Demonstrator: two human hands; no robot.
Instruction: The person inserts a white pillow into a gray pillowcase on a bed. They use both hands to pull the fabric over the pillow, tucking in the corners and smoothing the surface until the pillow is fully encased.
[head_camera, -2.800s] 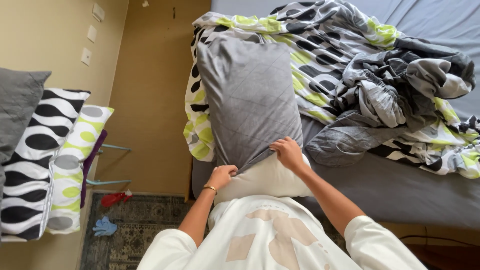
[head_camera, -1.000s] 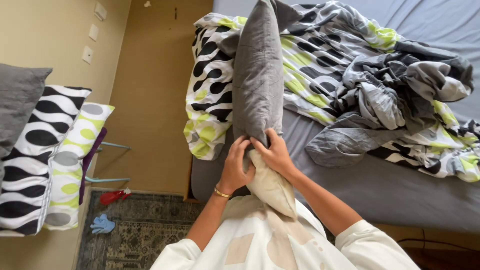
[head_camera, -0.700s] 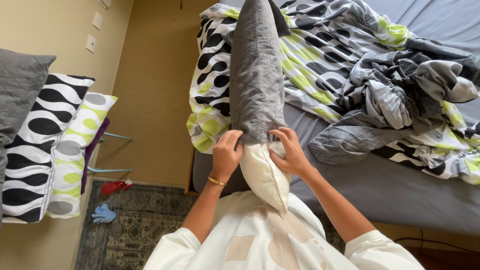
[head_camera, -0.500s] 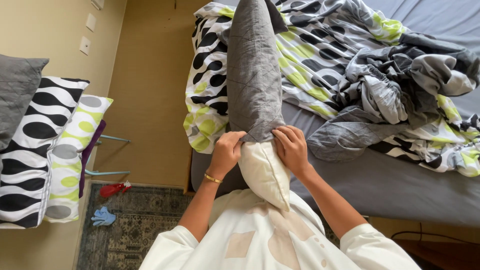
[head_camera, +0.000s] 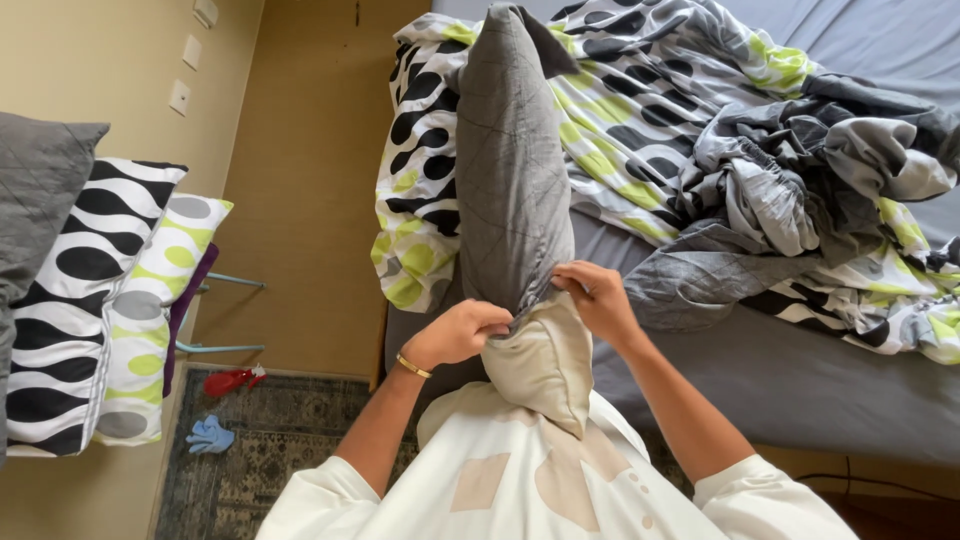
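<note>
Grey quilted fabric pillowcase (head_camera: 512, 170) stood upright on edge at the near side of the bed, drawn over most of a beige cloth pillow (head_camera: 545, 362). Covered already: the far and middle stretch of the pillow. Left bare: the near end, poking out of the case's open mouth and resting against the white shirt (head_camera: 530, 480). Judged well past halfway, with the last stretch and the hem not yet pulled over.

Left hand (head_camera: 462, 333) curled tight on the left lip of the case's opening, fingers bunched around gathered cloth. Right hand (head_camera: 598, 297) pinched the right lip, fingers closed narrow on the hem, thumb side toward the pillow.

Held inside the case: only the pillow, as far as visible; far end hidden by the fabric.

Lay behind and to the right: a crumpled black, white and lime-green patterned duvet (head_camera: 700, 130) over a grey bedsheet (head_camera: 800, 370). Stacked at the far left: a grey cushion (head_camera: 40, 200) and spotted and wave-patterned pillows (head_camera: 110, 310). Scattered on the patterned rug (head_camera: 280, 440) below: a red item (head_camera: 232, 380) and a blue cloth (head_camera: 210, 435).
</note>
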